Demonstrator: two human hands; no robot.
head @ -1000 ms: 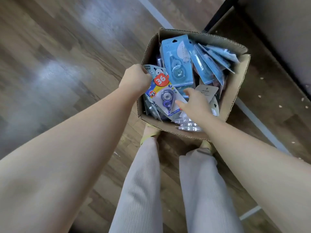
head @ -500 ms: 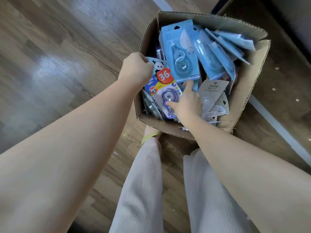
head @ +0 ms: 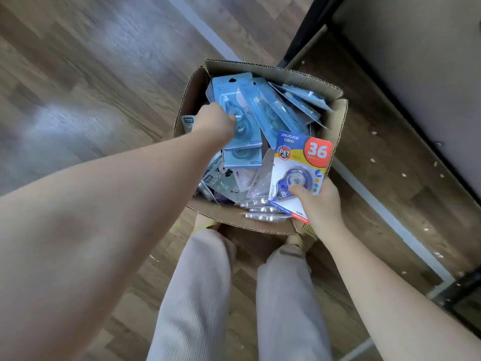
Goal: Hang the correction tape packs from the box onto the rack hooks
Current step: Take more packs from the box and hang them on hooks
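while the left hand (head: pixel 217 123) curls among blue packs (head: pixel 238 110) inside the box (head: pixel 263 67), the right hand (head: pixel 318 201) grips the 36 pack (head: pixel 302 162) at its right rim.

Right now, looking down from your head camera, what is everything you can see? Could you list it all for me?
cardboard box: one, brown, open, on the floor in front of the feet.
light blue correction tape packs: several, too overlapped to count, leaning in the far half of the box.
panda-print packs: at least two, pale grey-green, near left of the box.
clear blister packs: a few, stacked along the near wall.
JINUO "36" correction tape pack: one, white, blue, yellow and red, held above the box's right side.
wooden floor: brown planks with a pale strip.
dark frame: black, upper right.
trouser legs: two, beige.
left hand: reaching into the blue packs.
right hand: grips the JINUO pack.
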